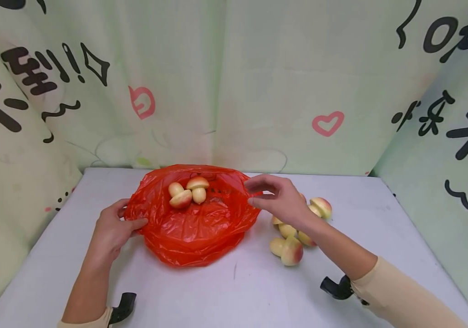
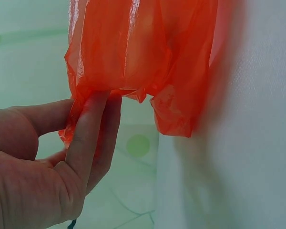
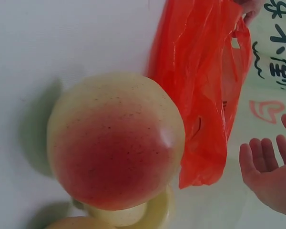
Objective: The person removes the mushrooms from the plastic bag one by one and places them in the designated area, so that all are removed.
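A red plastic bag (image 1: 195,228) lies with its mouth open toward me. Inside it are two mushroom-shaped pieces, one standing mushroom (image 1: 198,183) and one tipped mushroom (image 1: 181,199), cream with reddish caps. My left hand (image 1: 113,230) pinches the bag's left edge; in the left wrist view thumb and fingers close on the red film (image 2: 119,57). At the bag's right rim my right hand (image 1: 279,196) hovers with fingers apart and nothing in them. The right wrist view shows that hand (image 3: 269,183) spread beside the bag, with a big reddish mushroom cap (image 3: 117,143) close to the camera.
Several more mushrooms (image 1: 292,250) lie grouped on the white table (image 1: 234,300) right of the bag, partly hidden under my right forearm. A pale green curtain (image 1: 258,91) with black characters and pink hearts stands behind the table and along both sides.
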`<state>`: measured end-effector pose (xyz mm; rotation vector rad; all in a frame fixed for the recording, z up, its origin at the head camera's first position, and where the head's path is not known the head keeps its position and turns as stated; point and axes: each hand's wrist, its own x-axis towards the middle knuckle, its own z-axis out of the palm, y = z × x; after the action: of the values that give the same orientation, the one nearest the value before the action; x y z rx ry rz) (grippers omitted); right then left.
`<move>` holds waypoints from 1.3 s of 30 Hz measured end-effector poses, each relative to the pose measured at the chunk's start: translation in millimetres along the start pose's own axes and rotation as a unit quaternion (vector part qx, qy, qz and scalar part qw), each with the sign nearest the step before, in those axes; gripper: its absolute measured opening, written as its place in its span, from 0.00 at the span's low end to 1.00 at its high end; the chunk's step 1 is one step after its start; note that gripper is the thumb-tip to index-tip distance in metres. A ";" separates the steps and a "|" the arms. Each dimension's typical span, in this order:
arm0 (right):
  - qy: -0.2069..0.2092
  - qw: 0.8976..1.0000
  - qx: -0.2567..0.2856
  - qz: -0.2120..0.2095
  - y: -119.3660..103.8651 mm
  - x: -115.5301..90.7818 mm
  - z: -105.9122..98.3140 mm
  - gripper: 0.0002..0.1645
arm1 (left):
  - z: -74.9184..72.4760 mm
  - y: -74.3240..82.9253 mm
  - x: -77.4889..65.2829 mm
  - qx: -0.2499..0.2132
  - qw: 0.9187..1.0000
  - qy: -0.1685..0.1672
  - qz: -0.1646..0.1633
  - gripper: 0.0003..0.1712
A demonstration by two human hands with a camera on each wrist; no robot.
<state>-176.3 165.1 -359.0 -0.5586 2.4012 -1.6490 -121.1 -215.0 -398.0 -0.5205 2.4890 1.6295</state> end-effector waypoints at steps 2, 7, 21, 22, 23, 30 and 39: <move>-0.005 1.000 0.005 0.004 -1.9 6.2 2.9 0.21 | 0.5 -0.6 0.0 0.000 1.000 0.001 -0.001 0.43; -0.018 1.000 0.004 0.023 -7.4 20.0 10.9 0.20 | 0.9 -1.1 0.1 0.000 1.000 0.002 -0.001 0.43; -0.057 0.998 -0.032 0.020 -25.1 63.3 33.9 0.21 | 2.1 -0.1 0.3 0.002 1.000 0.001 -0.001 0.42; -0.059 0.997 -0.035 0.021 -26.8 66.2 35.2 0.21 | 2.3 -0.4 0.3 0.003 1.000 0.001 -0.001 0.42; -0.060 0.997 -0.038 0.023 -28.0 69.1 36.4 0.21 | 2.5 -0.6 0.3 0.003 1.000 0.001 0.000 0.42; -0.074 0.996 -0.052 0.024 -32.1 88.5 44.7 0.21 | 2.9 -0.8 0.8 0.001 1.000 0.000 0.003 0.42; -0.084 0.994 -0.058 0.041 -32.3 113.9 57.3 0.22 | 2.6 -0.2 0.7 0.001 1.000 -0.005 0.005 0.42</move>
<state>-253.8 60.0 -342.8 -0.5826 2.3740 -1.3792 -121.9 -212.8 -399.5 -0.4990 2.4892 1.6301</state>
